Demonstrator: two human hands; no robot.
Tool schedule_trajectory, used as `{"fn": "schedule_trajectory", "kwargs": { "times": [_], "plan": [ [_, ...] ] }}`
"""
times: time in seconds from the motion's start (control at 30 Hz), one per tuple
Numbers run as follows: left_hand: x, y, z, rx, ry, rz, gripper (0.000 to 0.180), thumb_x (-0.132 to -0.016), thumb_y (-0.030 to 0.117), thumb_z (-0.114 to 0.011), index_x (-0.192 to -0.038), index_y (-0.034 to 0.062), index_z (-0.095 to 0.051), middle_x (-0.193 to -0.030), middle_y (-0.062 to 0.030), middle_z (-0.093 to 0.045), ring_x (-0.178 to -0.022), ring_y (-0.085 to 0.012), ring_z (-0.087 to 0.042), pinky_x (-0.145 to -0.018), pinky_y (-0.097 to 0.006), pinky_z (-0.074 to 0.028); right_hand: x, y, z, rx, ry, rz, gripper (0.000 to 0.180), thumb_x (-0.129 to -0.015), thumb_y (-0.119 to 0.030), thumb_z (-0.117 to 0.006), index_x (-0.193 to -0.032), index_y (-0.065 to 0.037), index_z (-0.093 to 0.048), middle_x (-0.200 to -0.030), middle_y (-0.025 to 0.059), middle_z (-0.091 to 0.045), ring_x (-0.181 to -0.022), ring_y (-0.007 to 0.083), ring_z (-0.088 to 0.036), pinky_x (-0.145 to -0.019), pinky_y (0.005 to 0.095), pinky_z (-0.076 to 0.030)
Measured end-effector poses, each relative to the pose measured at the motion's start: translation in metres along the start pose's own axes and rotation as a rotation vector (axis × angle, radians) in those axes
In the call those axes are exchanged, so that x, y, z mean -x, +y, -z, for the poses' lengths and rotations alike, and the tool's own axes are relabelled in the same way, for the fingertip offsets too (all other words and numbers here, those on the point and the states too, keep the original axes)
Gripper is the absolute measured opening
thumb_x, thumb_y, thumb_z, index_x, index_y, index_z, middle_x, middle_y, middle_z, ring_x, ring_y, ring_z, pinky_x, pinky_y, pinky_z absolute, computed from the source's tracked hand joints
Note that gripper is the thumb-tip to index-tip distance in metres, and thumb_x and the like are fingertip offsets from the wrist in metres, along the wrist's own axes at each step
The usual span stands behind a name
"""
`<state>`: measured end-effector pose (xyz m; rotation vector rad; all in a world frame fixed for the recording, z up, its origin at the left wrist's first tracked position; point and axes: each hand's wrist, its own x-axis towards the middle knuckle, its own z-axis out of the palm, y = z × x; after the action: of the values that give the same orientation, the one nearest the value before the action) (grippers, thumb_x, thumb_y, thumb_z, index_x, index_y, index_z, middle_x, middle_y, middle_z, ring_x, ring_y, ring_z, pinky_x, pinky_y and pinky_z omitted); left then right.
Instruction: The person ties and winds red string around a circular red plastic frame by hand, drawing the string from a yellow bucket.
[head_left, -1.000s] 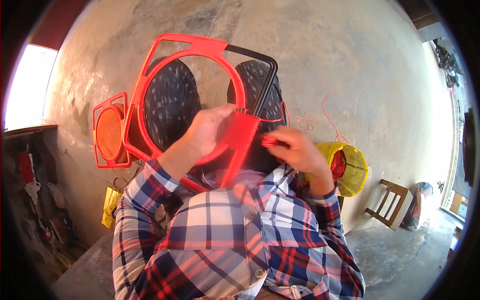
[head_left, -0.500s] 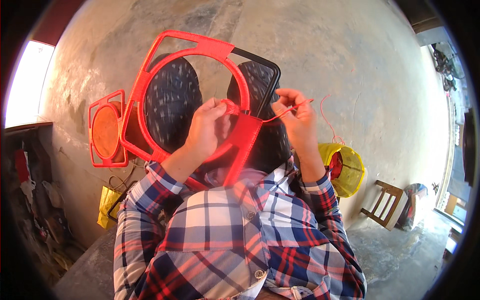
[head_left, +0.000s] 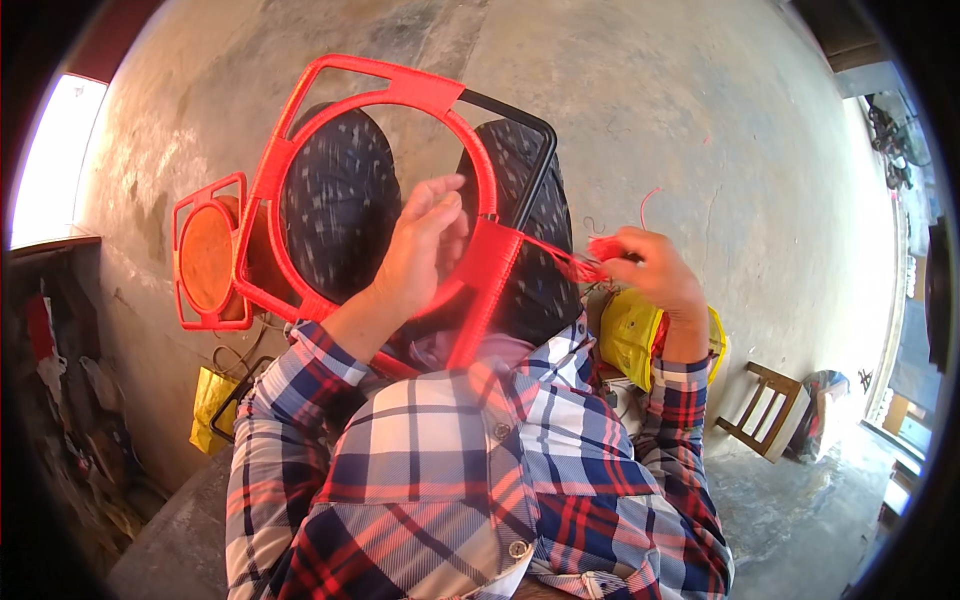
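Across my lap lies a square metal frame with a round ring inside it (head_left: 437,97), mostly wrapped in red cord. Its upper right corner is bare black metal (head_left: 546,150). My left hand (head_left: 425,245) is inside the ring with its fingers loosely spread, holding nothing. To the right of the frame, my right hand (head_left: 655,268) grips a bunch of red cord (head_left: 590,262). Strands run from this bunch to the wrapped right side of the frame. A loose end of cord (head_left: 648,205) sticks up beyond the hand.
A smaller red-wrapped frame (head_left: 242,285) sits on a round orange-brown seat (head_left: 207,260) at left. A yellow bag (head_left: 630,335) stands under my right forearm, another yellow bag (head_left: 208,400) at lower left. A wooden stool (head_left: 765,410) is at right on the concrete floor (head_left: 700,100).
The bunch of red cord has passed from my left hand, through the frame, to my right hand. My right hand has moved right and down, and my left fingers have loosened.
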<state>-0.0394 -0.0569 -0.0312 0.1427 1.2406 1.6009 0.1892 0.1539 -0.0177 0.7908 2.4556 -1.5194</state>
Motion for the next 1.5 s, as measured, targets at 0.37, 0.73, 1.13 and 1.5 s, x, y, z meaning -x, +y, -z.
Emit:
{"fn": "schedule_trajectory", "kwargs": {
  "times": [0.37,0.73,1.13,1.5],
  "plan": [
    [-0.006,0.001,-0.006,0.171,-0.222,0.184,0.039,-0.086,0.015,-0.04,-0.119,-0.001,-0.052,-0.107,-0.011,-0.061,-0.097,-0.0183,-0.061,-0.088,-0.033,-0.049,-0.026,0.039,-0.029,-1.609,0.107,0.219,0.013,-0.091,-0.021,-0.057,-0.089,-0.008,-0.056,-0.062,-0.005,-0.038,-0.052,0.0072,-0.033,-0.044,0.0219,-0.023],
    [-0.011,0.004,-0.005,0.177,-0.208,0.254,0.033,-0.085,0.013,-0.043,-0.113,-0.0021,-0.053,-0.1,-0.012,-0.065,-0.091,-0.0195,-0.065,-0.086,-0.034,-0.052,-0.012,0.033,-0.039,-0.835,0.286,-0.189,0.019,-0.091,-0.025,-0.064,-0.079,-0.012,-0.057,-0.063,-0.0087,-0.042,-0.053,0.0026,-0.034,-0.048,0.0206,-0.026],
    [-0.018,0.006,-0.002,0.295,-0.216,0.32,0.033,-0.077,0.01,-0.045,-0.108,0.002,-0.056,-0.093,-0.0091,-0.065,-0.081,-0.0209,-0.066,-0.078,-0.035,-0.054,0.016,0.05,-0.083,-0.805,0.309,-0.157,0.018,-0.092,-0.021,-0.064,-0.079,-0.011,-0.057,-0.064,-0.0092,-0.044,-0.056,0.0017,-0.035,-0.05,0.0204,-0.026],
    [-0.017,-0.005,-0.003,0.17,-0.117,0.194,0.029,-0.085,0.021,-0.051,-0.109,0.0038,-0.056,-0.099,-0.007,-0.062,-0.085,-0.018,-0.062,-0.078,-0.034,-0.051,-0.043,0.01,-0.053,-0.246,0.574,0.014,0.016,-0.09,-0.019,-0.06,-0.093,-0.003,-0.06,-0.076,0.0041,-0.056,-0.069,0.0142,-0.052,-0.062,0.0318,-0.043]
  ]
}}
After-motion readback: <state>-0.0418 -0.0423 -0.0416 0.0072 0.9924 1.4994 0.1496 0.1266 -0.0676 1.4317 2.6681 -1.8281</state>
